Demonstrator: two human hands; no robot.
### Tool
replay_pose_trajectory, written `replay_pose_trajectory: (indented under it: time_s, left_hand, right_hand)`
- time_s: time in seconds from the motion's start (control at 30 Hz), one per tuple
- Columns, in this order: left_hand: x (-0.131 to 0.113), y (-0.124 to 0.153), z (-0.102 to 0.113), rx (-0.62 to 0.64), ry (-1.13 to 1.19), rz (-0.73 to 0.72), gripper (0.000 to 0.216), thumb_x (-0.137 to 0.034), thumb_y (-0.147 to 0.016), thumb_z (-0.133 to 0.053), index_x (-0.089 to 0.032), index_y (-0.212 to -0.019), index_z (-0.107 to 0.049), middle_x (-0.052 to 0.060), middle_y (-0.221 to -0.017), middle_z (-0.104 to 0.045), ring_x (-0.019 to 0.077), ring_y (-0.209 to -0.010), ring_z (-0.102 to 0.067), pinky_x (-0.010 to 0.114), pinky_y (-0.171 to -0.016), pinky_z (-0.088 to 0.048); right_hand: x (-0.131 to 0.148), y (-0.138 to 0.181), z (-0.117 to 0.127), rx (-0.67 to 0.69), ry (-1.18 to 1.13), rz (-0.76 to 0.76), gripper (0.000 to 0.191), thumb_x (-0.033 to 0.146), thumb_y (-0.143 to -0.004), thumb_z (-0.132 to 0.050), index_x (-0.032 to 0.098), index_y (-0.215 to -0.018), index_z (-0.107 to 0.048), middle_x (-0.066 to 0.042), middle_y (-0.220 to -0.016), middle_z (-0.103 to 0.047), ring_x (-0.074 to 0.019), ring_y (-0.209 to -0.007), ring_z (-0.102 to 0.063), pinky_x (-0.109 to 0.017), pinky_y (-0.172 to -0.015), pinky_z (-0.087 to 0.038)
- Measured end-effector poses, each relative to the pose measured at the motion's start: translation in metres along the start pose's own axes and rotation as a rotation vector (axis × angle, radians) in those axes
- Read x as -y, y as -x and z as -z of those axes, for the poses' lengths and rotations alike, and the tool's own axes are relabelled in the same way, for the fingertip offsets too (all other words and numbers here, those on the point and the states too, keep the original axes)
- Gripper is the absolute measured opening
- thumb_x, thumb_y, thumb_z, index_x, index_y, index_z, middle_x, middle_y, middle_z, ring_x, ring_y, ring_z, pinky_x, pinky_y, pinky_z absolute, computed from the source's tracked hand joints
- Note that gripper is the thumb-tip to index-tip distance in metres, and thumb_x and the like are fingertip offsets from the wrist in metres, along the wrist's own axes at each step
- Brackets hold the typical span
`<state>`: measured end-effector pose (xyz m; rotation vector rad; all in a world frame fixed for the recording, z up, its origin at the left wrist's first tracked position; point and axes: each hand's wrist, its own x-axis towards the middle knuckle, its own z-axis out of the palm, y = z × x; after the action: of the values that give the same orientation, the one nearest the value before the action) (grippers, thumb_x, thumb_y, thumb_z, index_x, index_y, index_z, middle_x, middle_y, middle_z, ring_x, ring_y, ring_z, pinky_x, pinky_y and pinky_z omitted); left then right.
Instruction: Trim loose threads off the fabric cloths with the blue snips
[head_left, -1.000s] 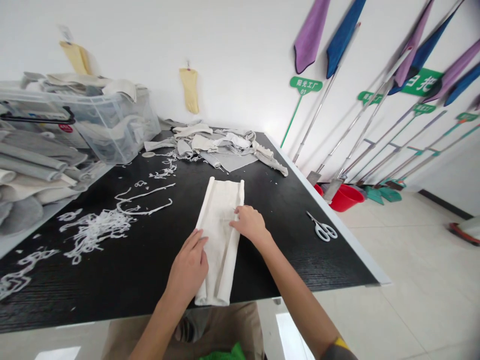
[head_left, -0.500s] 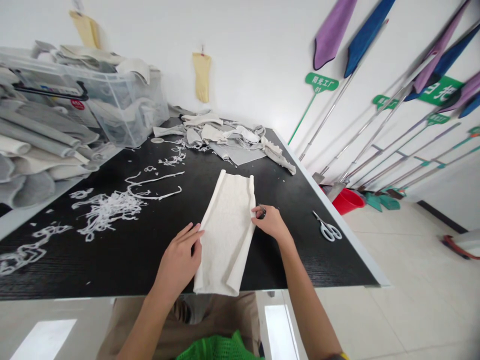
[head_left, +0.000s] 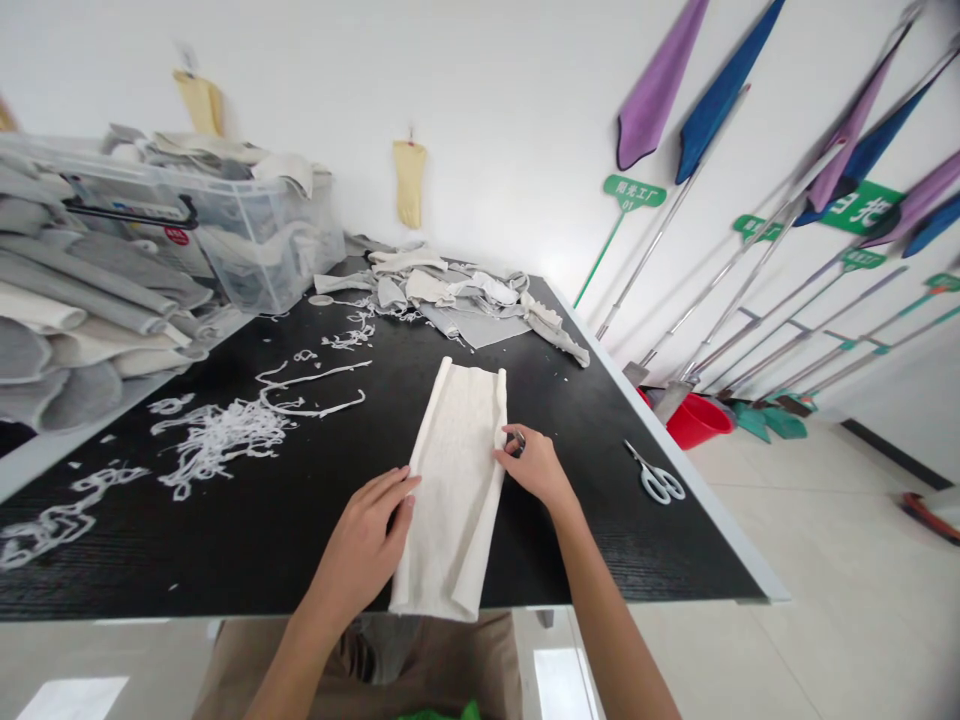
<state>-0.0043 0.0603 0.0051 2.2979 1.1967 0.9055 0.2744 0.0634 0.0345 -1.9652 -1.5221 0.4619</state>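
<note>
A cream knitted cloth piece [head_left: 454, 480] lies lengthwise on the black table, its long sides curled inward and its near end at the front edge. My left hand [head_left: 367, 535] rests at its left side, fingers stretched out and fingertips touching the curled edge. On the opposite side, my right hand [head_left: 536, 465] pinches the right edge between thumb and fingers. A small dark metal tool [head_left: 518, 440] shows among the right fingers; its kind is mostly hidden. White-handled scissors [head_left: 656, 478] lie to the right of that hand.
White thread scraps [head_left: 232, 435] lie heaped on the left of the black table [head_left: 300, 560]. Cloth pieces [head_left: 450, 290] are piled at the back. Left stands a clear plastic bin [head_left: 262, 250] full of cloth, beside stacked fabric [head_left: 90, 300]. A red bucket [head_left: 694, 420] and mops stand right.
The view has tilted up slightly, so things sit lower. Both hands stay at the cloth's edges; my left fingertips reach slightly farther over its left side.
</note>
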Motion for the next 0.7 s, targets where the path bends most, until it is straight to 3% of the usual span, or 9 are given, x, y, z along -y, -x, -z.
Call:
replay_pose_trajectory:
  time_s: [0.1,0.3,0.43,0.5,0.6,0.7]
  left_hand:
    - [-0.021,-0.007,-0.008,0.038,0.103,0.073,0.033,-0.027,-0.095,-0.046,-0.025,-0.122,-0.065,0.007,-0.136,-0.058,0.0218,-0.126,-0.056,0.042,-0.109,-0.046]
    - [-0.050,-0.018,-0.039,0.021,0.208,0.119,0.053,-0.021,-0.087,-0.053,-0.022,-0.140,-0.050,0.012,-0.153,-0.036,0.0274,-0.135,-0.046,0.044,-0.107,-0.048]
    - [-0.054,-0.004,-0.033,0.145,0.230,0.147,0.065,-0.027,-0.084,-0.059,-0.021,-0.146,-0.043,0.010,-0.157,-0.030,0.0268,-0.144,-0.033,0.044,-0.119,-0.031]
    - [-0.051,0.010,-0.023,0.301,0.225,0.098,0.075,-0.029,-0.083,-0.062,-0.025,-0.152,-0.033,0.006,-0.161,-0.023,0.0254,-0.147,-0.024,0.043,-0.121,-0.024]
    - [-0.035,0.034,-0.021,0.474,0.161,-0.074,0.097,-0.025,-0.074,-0.072,-0.034,-0.155,-0.019,0.002,-0.164,-0.008,0.0281,-0.149,-0.019,0.045,-0.120,-0.026]
    - [-0.015,0.050,-0.038,0.370,-0.079,-0.297,0.101,-0.011,-0.072,-0.069,-0.038,-0.154,-0.017,0.007,-0.163,-0.014,0.0335,-0.144,-0.029,0.048,-0.111,-0.041]
  right_hand:
    - [0.007,0.002,-0.006,0.034,-0.075,0.039,0.049,0.032,-0.073,-0.069,0.015,-0.119,-0.064,0.000,-0.078,-0.072,-0.0160,-0.071,-0.064,-0.029,-0.076,-0.049]
    - [0.014,0.007,-0.013,0.164,-0.229,0.091,0.045,0.033,-0.074,-0.071,0.014,-0.114,-0.065,0.000,-0.075,-0.069,-0.0153,-0.069,-0.062,-0.028,-0.068,-0.048]
    - [0.017,0.014,-0.012,0.300,-0.370,0.089,0.055,0.032,-0.070,-0.076,0.012,-0.119,-0.063,0.002,-0.075,-0.061,-0.0130,-0.069,-0.055,-0.026,-0.068,-0.046]
    - [0.018,0.017,-0.012,0.352,-0.402,0.099,0.057,0.029,-0.068,-0.077,0.014,-0.121,-0.063,0.002,-0.078,-0.059,-0.0128,-0.071,-0.053,-0.026,-0.070,-0.045]
    - [0.018,0.019,-0.012,0.308,-0.401,0.046,0.048,0.024,-0.069,-0.073,0.017,-0.116,-0.067,0.001,-0.085,-0.059,-0.0143,-0.078,-0.054,-0.028,-0.076,-0.045]
    - [0.019,0.019,-0.011,0.239,-0.404,-0.088,0.041,0.023,-0.071,-0.070,0.017,-0.111,-0.068,0.001,-0.082,-0.058,-0.0140,-0.074,-0.056,-0.027,-0.072,-0.046]
